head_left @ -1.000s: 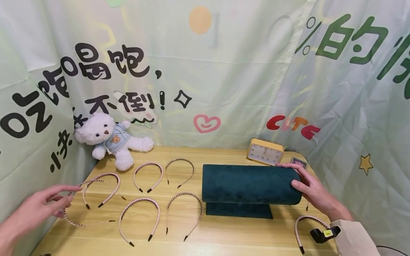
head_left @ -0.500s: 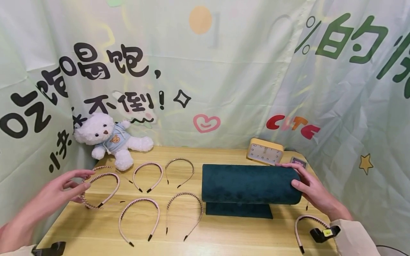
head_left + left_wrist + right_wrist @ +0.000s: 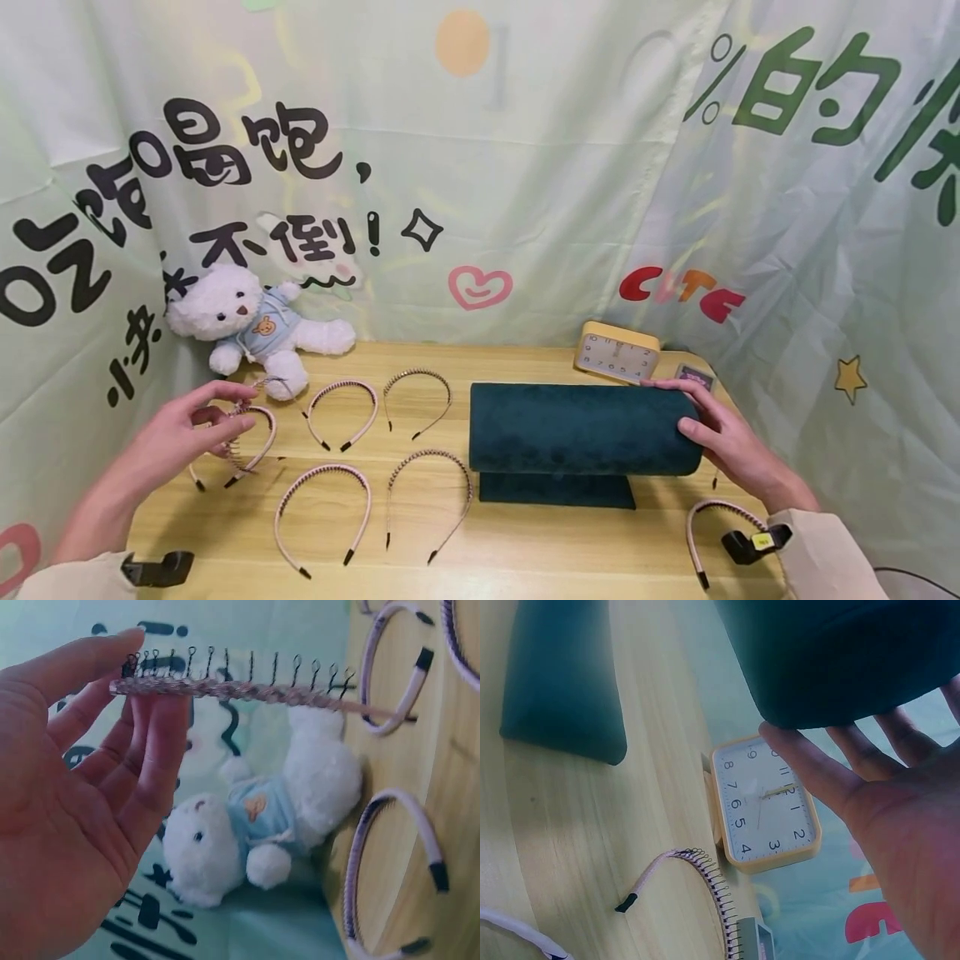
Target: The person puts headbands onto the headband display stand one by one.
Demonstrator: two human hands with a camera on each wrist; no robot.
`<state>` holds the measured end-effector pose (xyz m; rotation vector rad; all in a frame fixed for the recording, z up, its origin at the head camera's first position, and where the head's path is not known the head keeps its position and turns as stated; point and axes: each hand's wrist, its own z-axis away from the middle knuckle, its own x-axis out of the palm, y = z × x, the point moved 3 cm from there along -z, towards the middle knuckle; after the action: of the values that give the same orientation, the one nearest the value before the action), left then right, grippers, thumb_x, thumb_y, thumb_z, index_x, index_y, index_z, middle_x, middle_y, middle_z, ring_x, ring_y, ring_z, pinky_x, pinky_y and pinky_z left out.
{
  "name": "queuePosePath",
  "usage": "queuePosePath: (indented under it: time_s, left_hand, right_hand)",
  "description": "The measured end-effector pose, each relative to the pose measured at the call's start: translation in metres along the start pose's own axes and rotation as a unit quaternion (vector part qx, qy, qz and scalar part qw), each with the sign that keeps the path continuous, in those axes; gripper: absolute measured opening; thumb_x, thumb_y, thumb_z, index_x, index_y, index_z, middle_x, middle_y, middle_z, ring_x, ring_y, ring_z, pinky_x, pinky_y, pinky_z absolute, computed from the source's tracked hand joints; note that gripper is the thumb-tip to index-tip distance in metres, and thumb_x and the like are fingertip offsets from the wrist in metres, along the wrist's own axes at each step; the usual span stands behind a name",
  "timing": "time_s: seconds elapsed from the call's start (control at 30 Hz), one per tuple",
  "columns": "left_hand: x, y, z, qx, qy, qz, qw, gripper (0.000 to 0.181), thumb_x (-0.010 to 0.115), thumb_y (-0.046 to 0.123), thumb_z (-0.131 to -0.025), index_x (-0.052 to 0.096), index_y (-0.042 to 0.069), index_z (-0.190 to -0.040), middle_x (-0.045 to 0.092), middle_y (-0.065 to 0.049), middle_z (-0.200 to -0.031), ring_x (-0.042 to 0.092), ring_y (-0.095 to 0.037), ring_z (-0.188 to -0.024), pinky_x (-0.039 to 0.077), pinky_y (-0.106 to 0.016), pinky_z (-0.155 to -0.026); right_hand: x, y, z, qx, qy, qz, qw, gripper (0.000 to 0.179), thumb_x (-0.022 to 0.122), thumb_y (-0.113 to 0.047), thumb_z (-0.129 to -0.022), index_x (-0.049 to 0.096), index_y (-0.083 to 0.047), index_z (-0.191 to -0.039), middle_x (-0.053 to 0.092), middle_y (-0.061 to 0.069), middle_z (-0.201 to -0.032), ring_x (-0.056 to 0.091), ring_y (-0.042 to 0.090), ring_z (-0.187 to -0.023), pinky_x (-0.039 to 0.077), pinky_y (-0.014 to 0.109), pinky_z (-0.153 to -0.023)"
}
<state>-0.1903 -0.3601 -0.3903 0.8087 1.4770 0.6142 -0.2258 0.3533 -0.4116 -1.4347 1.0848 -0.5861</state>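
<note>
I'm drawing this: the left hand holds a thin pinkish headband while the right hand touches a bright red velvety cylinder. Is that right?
Not quite: the velvety cylinder the right hand touches is dark green, as the head view shows.

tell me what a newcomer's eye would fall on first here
Probably the dark green roll on its stand, right of the middle of the table, with the right hand touching its right end. Then likely the white teddy bear at the back left, with the left hand pinching a headband in front of it.
</note>
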Motion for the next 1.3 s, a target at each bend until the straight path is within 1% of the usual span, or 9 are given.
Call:
queuePosePath:
  time_s: [0.13, 0.3, 0.43, 0.67, 0.77, 0.9, 0.97, 1.07, 1.3]
  left_hand:
    - [0.008, 0.005, -0.005, 0.016, 0.007, 0.035, 0.9992, 0.034, 0.074, 0.022, -0.106, 0.066, 0.015, -0.138, 0.069, 0.029, -0.118, 0.075, -0.011, -0.09, 0.064, -0.034, -0.073]
    - [0.016, 0.013, -0.009, 0.043, 0.024, 0.06, 0.997, 0.027, 0.067, 0.02, -0.11, 0.068, 0.013, -0.136, 0.071, 0.025, -0.117, 0.074, -0.009, -0.089, 0.066, -0.033, -0.072]
    - [0.022, 0.016, -0.012, 0.055, 0.022, 0.064, 0.9961, 0.031, 0.06, 0.02, -0.114, 0.066, 0.006, -0.141, 0.071, 0.025, -0.116, 0.073, -0.009, -0.089, 0.067, -0.035, -0.072]
    - [0.035, 0.021, -0.017, 0.063, 0.014, 0.076, 0.995, 0.038, 0.057, 0.021, -0.115, 0.063, -0.002, -0.144, 0.067, 0.028, -0.123, 0.068, 0.001, -0.102, 0.068, -0.038, -0.072]
    - [0.041, 0.025, -0.018, 0.064, 0.011, 0.089, 0.9939, 0.038, 0.058, 0.022, -0.115, 0.064, -0.002, -0.144, 0.068, 0.029, -0.124, 0.071, -0.003, -0.096, 0.068, -0.038, -0.072]
    - [0.05, 0.032, -0.021, 0.065, 0.004, 0.119, 0.9908, 0.037, 0.059, 0.022, -0.114, 0.065, -0.002, -0.143, 0.07, 0.018, -0.118, 0.074, -0.015, -0.082, 0.069, -0.039, -0.072]
    - [0.055, 0.037, -0.023, 0.068, -0.001, 0.131, 0.9891, 0.037, 0.061, 0.021, -0.114, 0.064, -0.003, -0.142, 0.069, 0.011, -0.113, 0.075, -0.018, -0.081, 0.069, -0.039, -0.073]
    - [0.063, 0.043, -0.027, 0.073, -0.011, 0.145, 0.9866, 0.035, 0.062, 0.02, -0.113, 0.065, -0.003, -0.141, 0.069, 0.003, -0.109, 0.075, -0.019, -0.08, 0.069, -0.039, -0.074]
    - [0.079, 0.057, -0.034, 0.078, -0.026, 0.162, 0.9835, 0.033, 0.064, 0.02, -0.112, 0.067, -0.002, -0.136, 0.069, -0.004, -0.103, 0.075, -0.018, -0.079, 0.069, -0.041, -0.073]
  right_hand:
    - [0.0, 0.003, -0.001, 0.001, 0.0, -0.004, 1.0, 0.048, 0.04, -0.011, -0.117, 0.033, -0.005, -0.164, 0.042, -0.007, -0.164, 0.057, 0.004, -0.134, 0.059, 0.027, -0.105]
    - [0.001, 0.004, -0.002, 0.0, -0.001, -0.005, 1.0, 0.049, 0.041, -0.011, -0.118, 0.03, -0.003, -0.165, 0.042, -0.008, -0.163, 0.057, 0.004, -0.134, 0.059, 0.026, -0.105]
    - [0.001, 0.003, -0.002, -0.001, -0.001, -0.005, 1.0, 0.049, 0.041, -0.011, -0.117, 0.032, -0.004, -0.165, 0.043, -0.008, -0.163, 0.057, 0.004, -0.134, 0.059, 0.027, -0.104]
    - [0.003, 0.0, -0.001, -0.015, -0.01, -0.022, 0.9996, 0.047, 0.041, -0.012, -0.118, 0.037, -0.01, -0.165, 0.045, -0.01, -0.164, 0.057, 0.006, -0.136, 0.059, 0.026, -0.104]
    - [0.003, 0.0, 0.0, -0.017, -0.01, -0.025, 0.9995, 0.047, 0.041, -0.012, -0.118, 0.038, -0.011, -0.165, 0.046, -0.011, -0.163, 0.058, 0.006, -0.135, 0.06, 0.026, -0.104]
    - [0.003, -0.001, 0.0, -0.019, -0.009, -0.025, 0.9995, 0.047, 0.04, -0.011, -0.118, 0.039, -0.012, -0.164, 0.048, -0.011, -0.162, 0.058, 0.006, -0.134, 0.06, 0.026, -0.104]
    - [0.002, -0.001, 0.0, -0.018, -0.007, -0.023, 0.9995, 0.047, 0.041, -0.011, -0.118, 0.039, -0.012, -0.164, 0.048, -0.011, -0.162, 0.059, 0.006, -0.134, 0.06, 0.026, -0.104]
    - [0.002, -0.001, 0.001, -0.01, -0.003, -0.016, 0.9998, 0.047, 0.041, -0.012, -0.118, 0.038, -0.012, -0.165, 0.046, -0.011, -0.162, 0.058, 0.006, -0.134, 0.06, 0.027, -0.103]
    - [0.002, -0.002, 0.001, -0.003, 0.001, -0.011, 0.9999, 0.047, 0.041, -0.013, -0.117, 0.039, -0.013, -0.165, 0.046, -0.012, -0.162, 0.058, 0.006, -0.133, 0.06, 0.027, -0.102]
